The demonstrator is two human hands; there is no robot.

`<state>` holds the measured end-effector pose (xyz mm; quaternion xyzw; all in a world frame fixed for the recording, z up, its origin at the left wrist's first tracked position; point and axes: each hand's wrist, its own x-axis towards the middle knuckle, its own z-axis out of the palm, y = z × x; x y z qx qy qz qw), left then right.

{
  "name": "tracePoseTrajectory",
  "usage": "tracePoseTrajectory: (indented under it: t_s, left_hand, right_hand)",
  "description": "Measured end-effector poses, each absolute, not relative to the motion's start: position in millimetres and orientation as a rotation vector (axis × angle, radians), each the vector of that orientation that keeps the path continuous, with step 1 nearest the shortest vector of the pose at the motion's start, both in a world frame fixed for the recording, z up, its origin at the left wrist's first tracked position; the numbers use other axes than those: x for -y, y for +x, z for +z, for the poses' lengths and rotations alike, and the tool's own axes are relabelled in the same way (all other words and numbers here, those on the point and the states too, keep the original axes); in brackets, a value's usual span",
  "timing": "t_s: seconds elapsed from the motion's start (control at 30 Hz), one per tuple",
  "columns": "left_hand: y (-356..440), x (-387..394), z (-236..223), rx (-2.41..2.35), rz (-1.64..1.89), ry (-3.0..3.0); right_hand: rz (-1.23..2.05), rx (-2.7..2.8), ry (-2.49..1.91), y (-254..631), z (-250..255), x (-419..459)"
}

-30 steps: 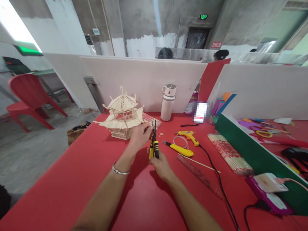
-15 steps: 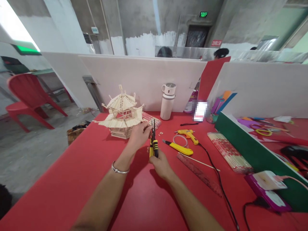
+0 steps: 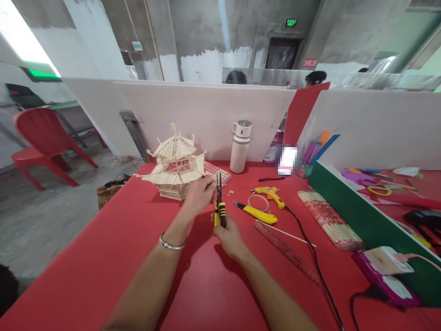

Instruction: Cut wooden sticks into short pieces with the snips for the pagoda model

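Observation:
My right hand (image 3: 229, 236) is wrapped round the yellow-and-black handles of a pair of pliers (image 3: 219, 202), whose dark jaws point away from me. Close beside the jaws, my left hand (image 3: 200, 193) is closed in a pinch; whatever lies between its fingertips is too small to make out. Just behind and left of that hand stands a pagoda model (image 3: 175, 165) built of thin wooden sticks, with two tiers of roof. A few tiny cut stick pieces (image 3: 231, 192) lie on the red table right of the jaws.
Right of the pliers lie a yellow utility knife (image 3: 258, 214), a yellow glue gun (image 3: 270, 195) with a black cord, a ruler (image 3: 287, 252) and a single stick (image 3: 287, 233). A white bottle (image 3: 240, 147) stands behind. Packed sticks (image 3: 329, 219) rest by a green divider (image 3: 379, 239).
The plier jaws look more nearly together now than a moment ago. Both hands stay in almost the same place; the view shifts slightly.

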<state>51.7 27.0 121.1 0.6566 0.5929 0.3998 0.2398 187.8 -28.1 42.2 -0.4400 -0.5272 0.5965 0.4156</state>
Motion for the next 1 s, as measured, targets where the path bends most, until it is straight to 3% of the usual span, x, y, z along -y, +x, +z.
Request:
tracePoseTrajectory:
  t_s: [1.0]
  left_hand:
    - [48.3,-25.7,124.9,-1.677,1.075,1.821]
  right_hand:
    - [1.546,1.366,-1.077,190.8,50.4,31.4]
